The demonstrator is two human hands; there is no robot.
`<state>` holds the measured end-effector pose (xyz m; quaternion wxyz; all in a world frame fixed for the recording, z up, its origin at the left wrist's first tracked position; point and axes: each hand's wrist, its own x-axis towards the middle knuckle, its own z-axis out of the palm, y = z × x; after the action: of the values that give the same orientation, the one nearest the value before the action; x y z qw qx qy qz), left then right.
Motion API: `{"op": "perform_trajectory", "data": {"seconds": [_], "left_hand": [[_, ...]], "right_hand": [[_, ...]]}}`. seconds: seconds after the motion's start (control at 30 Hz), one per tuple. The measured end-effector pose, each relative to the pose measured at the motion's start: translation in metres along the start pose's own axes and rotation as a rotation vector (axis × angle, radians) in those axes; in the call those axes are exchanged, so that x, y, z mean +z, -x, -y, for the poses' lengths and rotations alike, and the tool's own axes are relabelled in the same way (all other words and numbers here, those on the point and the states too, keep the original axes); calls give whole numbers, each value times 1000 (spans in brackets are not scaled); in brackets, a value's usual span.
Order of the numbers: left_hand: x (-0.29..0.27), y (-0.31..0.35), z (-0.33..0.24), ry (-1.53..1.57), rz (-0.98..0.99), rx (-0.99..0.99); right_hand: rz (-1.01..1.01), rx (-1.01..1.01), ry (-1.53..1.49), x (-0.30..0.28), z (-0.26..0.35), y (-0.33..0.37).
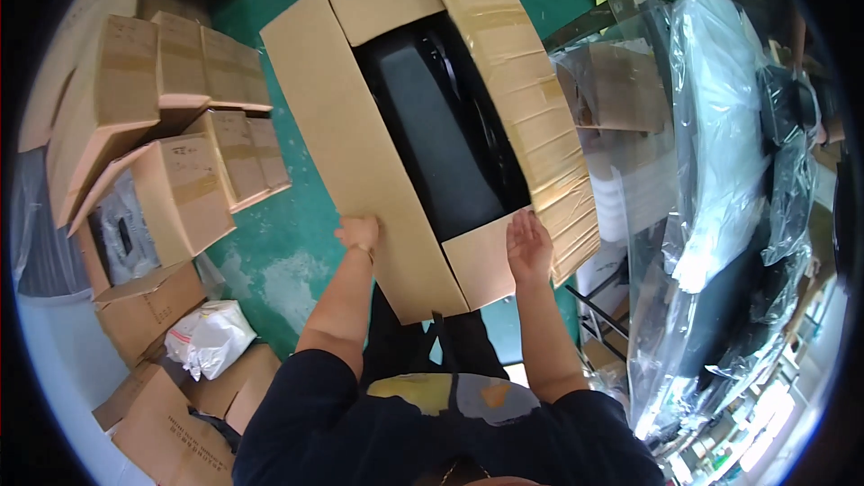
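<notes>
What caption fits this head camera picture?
Both hands, left and right, rest on an open cardboard box with dark contents.

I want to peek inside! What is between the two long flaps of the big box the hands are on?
In the head view, a long black item lies inside the big box, between its left flap and taped right flap.
</notes>
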<state>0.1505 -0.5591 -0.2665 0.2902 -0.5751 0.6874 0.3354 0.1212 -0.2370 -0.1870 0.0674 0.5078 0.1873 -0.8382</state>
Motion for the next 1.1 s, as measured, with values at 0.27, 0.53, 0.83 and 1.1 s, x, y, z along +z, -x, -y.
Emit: {"op": "perform_trajectory", "data": {"seconds": [0.27, 0.53, 0.83, 1.1], "left_hand": [[52, 31, -96, -70, 156, 82], [46, 6, -84, 172, 384, 171], [3, -36, -23, 345, 376, 180], [-31, -67, 16, 329, 223, 54]], "right_hand": [[-532, -1460, 1503, 37, 114, 35], [10, -687, 2058, 83, 126, 20], [227, -95, 1815, 106, 162, 51], [166, -277, 1626, 79, 211, -30]]}}
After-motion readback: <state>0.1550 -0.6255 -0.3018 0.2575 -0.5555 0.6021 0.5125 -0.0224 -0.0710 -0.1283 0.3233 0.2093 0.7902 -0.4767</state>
